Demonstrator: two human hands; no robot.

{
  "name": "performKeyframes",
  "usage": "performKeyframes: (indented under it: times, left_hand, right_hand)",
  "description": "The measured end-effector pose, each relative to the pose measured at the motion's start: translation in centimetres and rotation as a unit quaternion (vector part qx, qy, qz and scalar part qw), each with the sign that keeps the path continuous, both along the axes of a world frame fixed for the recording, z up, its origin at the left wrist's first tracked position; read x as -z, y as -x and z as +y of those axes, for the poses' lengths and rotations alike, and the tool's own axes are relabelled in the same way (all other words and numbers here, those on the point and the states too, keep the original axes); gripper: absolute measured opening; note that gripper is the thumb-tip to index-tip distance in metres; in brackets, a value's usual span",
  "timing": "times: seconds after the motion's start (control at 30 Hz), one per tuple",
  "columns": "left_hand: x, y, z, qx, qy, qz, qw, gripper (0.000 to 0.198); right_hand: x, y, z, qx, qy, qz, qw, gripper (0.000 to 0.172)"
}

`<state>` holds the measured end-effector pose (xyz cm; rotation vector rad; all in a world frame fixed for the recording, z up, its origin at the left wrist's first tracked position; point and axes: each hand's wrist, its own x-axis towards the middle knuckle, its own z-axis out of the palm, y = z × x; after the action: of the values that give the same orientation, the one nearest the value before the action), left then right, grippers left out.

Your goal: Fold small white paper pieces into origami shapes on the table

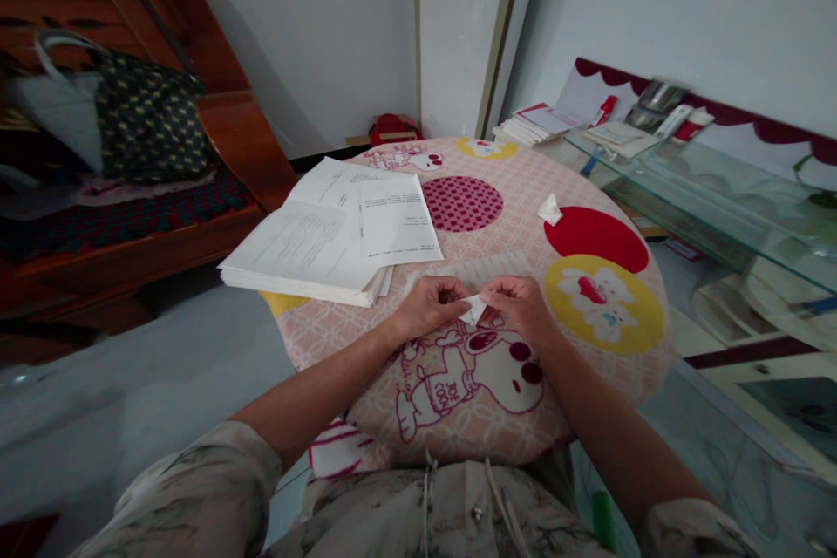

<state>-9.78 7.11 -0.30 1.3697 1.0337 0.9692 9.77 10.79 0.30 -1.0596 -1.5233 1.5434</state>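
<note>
Both hands meet above the near part of a round table with a patterned pink cloth. Between them is a small folded white paper. My left hand pinches its left side with thumb and fingers, and my right hand pinches its upper right side. Just beyond the hands, a pale strip with faint lines lies on the cloth. Another small folded white paper rests farther back to the right, at the edge of a red circle printed on the cloth.
A thick stack of printed sheets covers the table's left side. Behind at the right are booklets and a glass shelf with small items. A wooden bench with bags stands at the left.
</note>
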Motion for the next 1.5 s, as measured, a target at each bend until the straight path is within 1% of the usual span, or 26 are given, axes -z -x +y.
performKeyframes:
  times: [0.1, 0.17, 0.23, 0.33, 0.43, 0.57, 0.73, 0.9, 1.0, 1.07, 1.13, 1.27, 1.4, 1.5]
  left_hand:
    - [0.0, 0.0, 0.1, -0.039, -0.042, -0.004, 0.998, 0.025]
    - [0.1, 0.0, 0.2, -0.068, -0.051, -0.022, 0.996, 0.029]
    - [0.2, 0.0, 0.2, -0.086, -0.05, -0.034, 0.994, 0.032]
    - [0.2, 0.0, 0.2, -0.085, -0.054, -0.036, 0.994, 0.034]
    - [0.2, -0.1, 0.1, -0.08, -0.061, -0.032, 0.994, 0.034]
    - [0.4, 0.0, 0.1, -0.081, -0.05, -0.046, 0.994, 0.033]
    - [0.3, 0.2, 0.2, -0.073, -0.041, -0.071, 0.994, 0.031]
    - [0.2, 0.2, 0.3, -0.08, -0.041, -0.094, 0.991, 0.029]
    - [0.4, 0.2, 0.5, -0.091, -0.045, -0.115, 0.988, 0.028]
    - [0.5, 0.1, 0.6, -0.101, -0.043, -0.127, 0.986, 0.026]
    - [0.5, 0.1, 0.7, -0.113, -0.033, -0.131, 0.984, 0.024]
    - [0.4, 0.2, 0.7, -0.118, -0.018, -0.114, 0.986, 0.024]
    - [0.2, 0.1, 0.7, -0.123, -0.02, -0.111, 0.986, 0.024]
    - [0.1, 0.1, 0.6, -0.124, -0.012, -0.126, 0.984, 0.024]
  right_hand:
    - [-0.1, -0.5, 0.2, 0.037, -0.047, -0.002, 0.998, 0.018]
    - [-0.2, -0.7, 0.3, 0.039, -0.057, -0.003, 0.998, 0.016]
    - [-0.3, -0.7, 0.3, 0.026, -0.06, -0.011, 0.998, 0.015]
    - [-0.3, -0.5, 0.2, 0.001, -0.087, -0.043, 0.995, 0.017]
    - [-0.1, -0.3, 0.0, -0.009, -0.147, -0.083, 0.986, 0.02]
    - [-0.1, -0.1, -0.4, 0.017, -0.253, -0.112, 0.961, 0.02]
    - [-0.2, 0.0, -0.8, 0.034, -0.382, -0.145, 0.912, 0.022]
    - [0.4, -0.3, -0.6, 0.032, -0.462, -0.163, 0.871, 0.022]
    - [0.6, -0.4, -0.6, 0.037, -0.493, -0.165, 0.853, 0.02]
    - [0.6, -0.3, -0.7, 0.041, -0.502, -0.168, 0.848, 0.02]
    - [0.5, -0.2, -0.7, 0.052, -0.498, -0.17, 0.849, 0.021]
    - [0.3, 0.0, -0.9, 0.074, -0.467, -0.168, 0.865, 0.022]
    - [0.3, 0.2, -1.0, 0.082, -0.407, -0.152, 0.897, 0.02]
    - [0.3, 0.5, -1.2, 0.088, -0.32, -0.116, 0.936, 0.018]
